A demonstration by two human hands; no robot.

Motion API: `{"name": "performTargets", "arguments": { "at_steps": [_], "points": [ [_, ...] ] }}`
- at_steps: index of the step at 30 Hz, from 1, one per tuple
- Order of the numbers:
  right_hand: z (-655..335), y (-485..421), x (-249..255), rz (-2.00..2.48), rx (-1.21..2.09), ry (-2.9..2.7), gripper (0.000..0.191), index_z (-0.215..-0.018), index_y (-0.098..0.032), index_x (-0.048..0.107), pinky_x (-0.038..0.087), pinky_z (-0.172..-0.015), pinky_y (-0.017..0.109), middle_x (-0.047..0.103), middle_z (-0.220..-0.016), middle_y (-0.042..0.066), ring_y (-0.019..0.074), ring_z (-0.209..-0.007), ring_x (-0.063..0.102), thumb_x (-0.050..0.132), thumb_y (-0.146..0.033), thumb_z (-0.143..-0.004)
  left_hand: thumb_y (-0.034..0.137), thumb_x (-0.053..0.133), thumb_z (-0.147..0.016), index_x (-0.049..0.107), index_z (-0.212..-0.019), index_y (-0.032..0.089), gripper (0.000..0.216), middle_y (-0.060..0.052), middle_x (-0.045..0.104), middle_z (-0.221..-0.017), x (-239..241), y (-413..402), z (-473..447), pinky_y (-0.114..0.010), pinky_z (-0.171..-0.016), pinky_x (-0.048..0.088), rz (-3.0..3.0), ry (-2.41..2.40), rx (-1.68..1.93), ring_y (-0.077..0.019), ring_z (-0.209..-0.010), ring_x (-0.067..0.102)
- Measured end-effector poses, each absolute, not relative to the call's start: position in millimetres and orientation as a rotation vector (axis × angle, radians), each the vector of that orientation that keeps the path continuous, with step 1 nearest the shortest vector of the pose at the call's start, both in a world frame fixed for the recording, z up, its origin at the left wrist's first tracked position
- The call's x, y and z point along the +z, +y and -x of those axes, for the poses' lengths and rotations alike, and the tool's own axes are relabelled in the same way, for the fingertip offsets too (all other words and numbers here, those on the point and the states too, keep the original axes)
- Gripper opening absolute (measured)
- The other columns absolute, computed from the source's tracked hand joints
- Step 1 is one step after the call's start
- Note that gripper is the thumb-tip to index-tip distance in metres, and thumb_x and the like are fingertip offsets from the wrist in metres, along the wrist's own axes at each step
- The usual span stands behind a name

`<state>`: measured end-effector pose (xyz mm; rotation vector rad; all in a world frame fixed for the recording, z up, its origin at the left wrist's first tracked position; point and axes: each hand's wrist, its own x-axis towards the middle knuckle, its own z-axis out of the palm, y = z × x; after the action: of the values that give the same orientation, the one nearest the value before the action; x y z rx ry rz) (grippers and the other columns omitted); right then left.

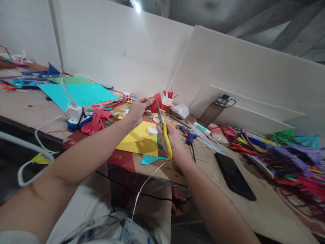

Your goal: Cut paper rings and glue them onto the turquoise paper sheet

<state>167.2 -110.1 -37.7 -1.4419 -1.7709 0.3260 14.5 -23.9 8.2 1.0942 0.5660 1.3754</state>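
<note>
Between the thumb and fingers of my left hand is a piece of red paper, raised above the table. My right hand grips yellow-handled scissors, whose blades point up and reach the paper's lower edge. Whether the blades are parted is hard to make out. Beneath both hands lies a yellow sheet with a white round disc on it. Left of the sheet is a pile of red paper strips. Just behind the red paper stands a white cup with red strips in it.
A turquoise sheet and a white plug on a blue power strip are at left. To the right are a blue glue gun, a glue stick, a bottle, a black phone and colourful craft materials. White boards rise behind.
</note>
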Motion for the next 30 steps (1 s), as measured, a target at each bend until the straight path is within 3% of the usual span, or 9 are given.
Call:
{"name": "performTargets", "arguments": {
  "at_steps": [10,18,30],
  "points": [
    [-166.3,-115.5,-30.8,1.48,0.306,-1.82,0.037,-0.094,-0.021,0.062,0.037,-0.056,0.026,0.063,-0.07,0.003,0.0157,-0.057,0.054,0.048,-0.055,-0.09,0.026,0.073,-0.078,0.06,-0.073,0.014,0.018,-0.001,0.063,-0.065,8.1,-14.6,-9.9,-0.018,-0.045,0.038,-1.022,0.573,1.355,-0.0081,-0.055,0.057],
    [-168.6,-113.2,-31.5,1.482,0.294,-1.809,0.038,-0.09,-0.021,0.061,0.039,-0.056,0.027,0.063,-0.07,0.004,0.0166,-0.058,0.055,0.05,-0.057,-0.087,0.031,0.078,-0.074,0.055,-0.067,0.015,0.029,0.0,0.062,-0.064,8.9,-22.1,-12.3,-0.017,-0.045,0.038,-1.128,0.572,1.348,-0.0079,-0.055,0.056],
    [-170.3,-109.3,-38.5,1.45,0.35,-1.797,0.035,-0.091,-0.02,0.061,0.04,-0.054,0.026,0.061,-0.064,0.002,0.0169,-0.057,0.055,0.05,-0.054,-0.089,0.032,0.077,-0.076,0.057,-0.071,0.015,0.027,0.0,0.064,-0.065,5.2,-18.2,-12.7,-0.018,-0.047,0.041,-1.135,0.597,1.353,-0.0088,-0.056,0.059]
  ]
}}
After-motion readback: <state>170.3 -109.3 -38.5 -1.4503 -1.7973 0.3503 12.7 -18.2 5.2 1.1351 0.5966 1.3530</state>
